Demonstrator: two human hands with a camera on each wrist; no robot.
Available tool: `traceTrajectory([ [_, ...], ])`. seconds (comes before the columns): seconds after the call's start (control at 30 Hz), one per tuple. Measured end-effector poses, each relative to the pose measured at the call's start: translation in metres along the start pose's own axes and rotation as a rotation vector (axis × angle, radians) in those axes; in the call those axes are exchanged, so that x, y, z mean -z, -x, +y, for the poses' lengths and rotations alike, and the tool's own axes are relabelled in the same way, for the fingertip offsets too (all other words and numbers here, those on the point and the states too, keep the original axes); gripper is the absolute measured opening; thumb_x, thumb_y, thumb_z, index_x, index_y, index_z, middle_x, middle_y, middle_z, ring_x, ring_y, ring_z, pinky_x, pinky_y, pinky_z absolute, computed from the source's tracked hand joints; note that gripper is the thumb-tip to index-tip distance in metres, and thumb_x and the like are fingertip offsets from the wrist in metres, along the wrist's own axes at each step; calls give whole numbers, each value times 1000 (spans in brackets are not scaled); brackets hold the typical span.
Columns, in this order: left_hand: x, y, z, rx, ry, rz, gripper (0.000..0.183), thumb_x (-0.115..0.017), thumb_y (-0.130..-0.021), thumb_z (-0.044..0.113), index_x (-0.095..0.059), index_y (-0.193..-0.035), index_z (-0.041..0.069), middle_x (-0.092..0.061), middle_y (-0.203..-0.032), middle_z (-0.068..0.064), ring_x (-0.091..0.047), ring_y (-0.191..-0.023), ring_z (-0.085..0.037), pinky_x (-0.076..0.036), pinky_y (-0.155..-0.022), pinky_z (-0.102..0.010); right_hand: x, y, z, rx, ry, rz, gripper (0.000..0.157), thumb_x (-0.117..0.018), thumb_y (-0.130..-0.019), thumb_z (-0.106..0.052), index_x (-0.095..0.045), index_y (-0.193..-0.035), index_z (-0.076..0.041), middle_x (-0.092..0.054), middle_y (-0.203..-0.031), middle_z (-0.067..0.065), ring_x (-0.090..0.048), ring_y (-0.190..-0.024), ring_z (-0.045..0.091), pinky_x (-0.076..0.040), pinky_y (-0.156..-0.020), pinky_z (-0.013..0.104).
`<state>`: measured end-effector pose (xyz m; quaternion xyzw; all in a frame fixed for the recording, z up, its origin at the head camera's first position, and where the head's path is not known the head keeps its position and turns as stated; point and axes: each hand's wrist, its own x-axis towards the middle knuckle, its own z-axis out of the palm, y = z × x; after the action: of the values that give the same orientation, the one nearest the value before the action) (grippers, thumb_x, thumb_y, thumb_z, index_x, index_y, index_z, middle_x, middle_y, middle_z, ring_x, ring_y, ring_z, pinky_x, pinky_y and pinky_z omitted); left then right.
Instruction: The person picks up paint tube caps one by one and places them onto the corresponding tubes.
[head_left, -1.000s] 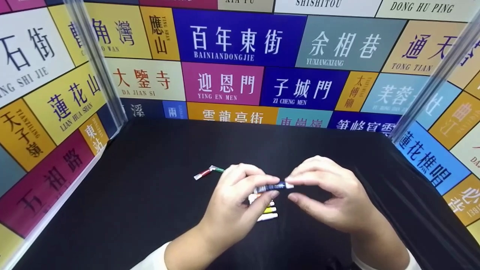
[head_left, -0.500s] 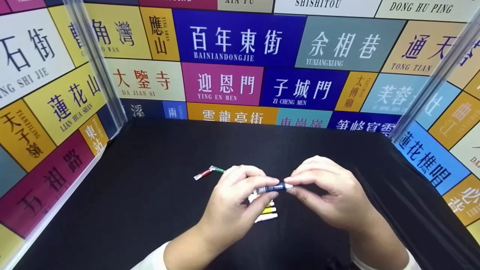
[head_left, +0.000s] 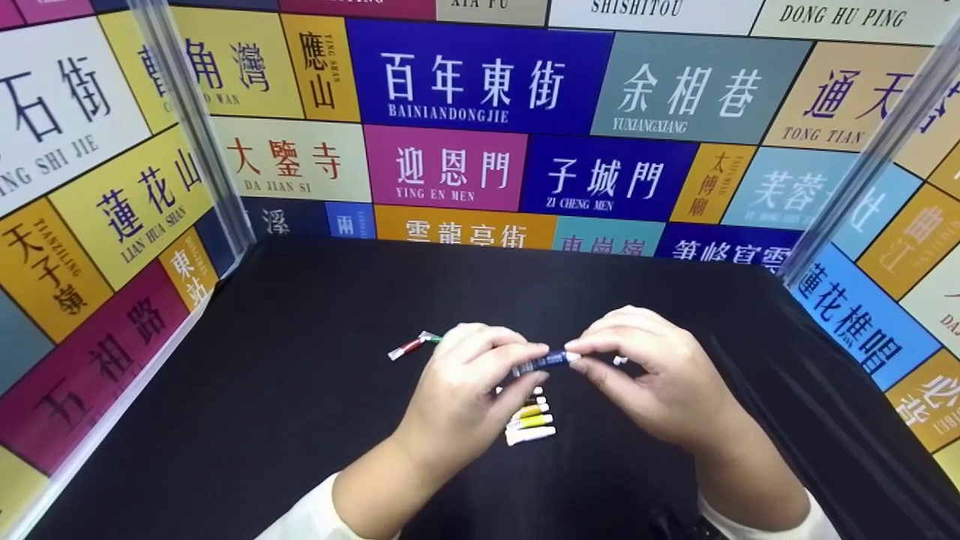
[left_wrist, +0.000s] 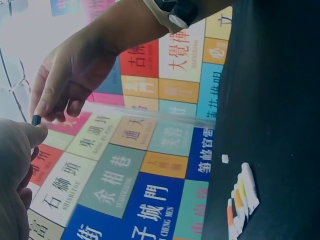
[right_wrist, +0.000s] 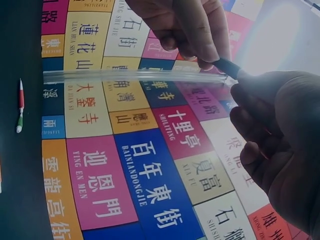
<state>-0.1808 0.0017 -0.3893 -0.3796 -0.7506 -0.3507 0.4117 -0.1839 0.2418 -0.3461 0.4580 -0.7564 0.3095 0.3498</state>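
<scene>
A dark blue paint tube (head_left: 551, 359) with a white cap end (head_left: 572, 356) is held above the table, between both hands. My left hand (head_left: 476, 375) pinches its body between thumb and fingers. At the cap end, my right hand (head_left: 652, 371) pinches with thumb and fingertips. Both wrist views show the tube only as a short dark piece, mostly covered by fingers. Below the hands lie several small paint tubes in a row, among them a white tube (head_left: 531, 434) and a yellow tube (head_left: 536, 421).
A red tube (head_left: 406, 349) and a green tube (right_wrist: 20, 121) lie end to end left of the hands. A small white piece (left_wrist: 225, 159) lies on the black tablecloth (head_left: 330, 420). Sign-printed panels (head_left: 480, 75) stand behind and at both sides.
The right thumb, apart from the tube at first, has closed onto its cap end. Both hands have since risen slightly with the tube, uncovering more of the row and a small white piece.
</scene>
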Motion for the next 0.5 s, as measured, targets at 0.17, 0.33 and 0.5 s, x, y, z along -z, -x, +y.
traceTrajectory([
  [0.17, -3, 2, -6, 32, 0, -29, 23, -85, -93, 17, -83, -115, 17, -80, -108, 6, -70, -104, -15, -54, -98, -30, -1, 0, 7, -34, 7, -20, 29, -91, -79, 1, -83, -103, -14, -79, -95, -2, -70, -89, 13, -52, -85, 18],
  [0.33, -8, 4, -14, 44, 3, -47, 22, -83, -94, 13, -82, -116, 15, -80, -111, 5, -73, -107, -15, -55, -100, -31, -2, 3, 17, -100, 33, -50, 26, -90, -83, -5, -84, -104, -18, -79, -96, -5, -65, -84, 7, -48, -70, 16],
  [0.5, -16, 9, -27, 94, -15, -61, 22, -86, -91, 15, -82, -113, 15, -81, -107, 5, -74, -103, -16, -57, -97, -31, -7, 10, 27, -207, 49, -90, 21, -89, -86, -10, -84, -103, -22, -79, -96, -9, -63, -82, 4, -47, -67, 15],
])
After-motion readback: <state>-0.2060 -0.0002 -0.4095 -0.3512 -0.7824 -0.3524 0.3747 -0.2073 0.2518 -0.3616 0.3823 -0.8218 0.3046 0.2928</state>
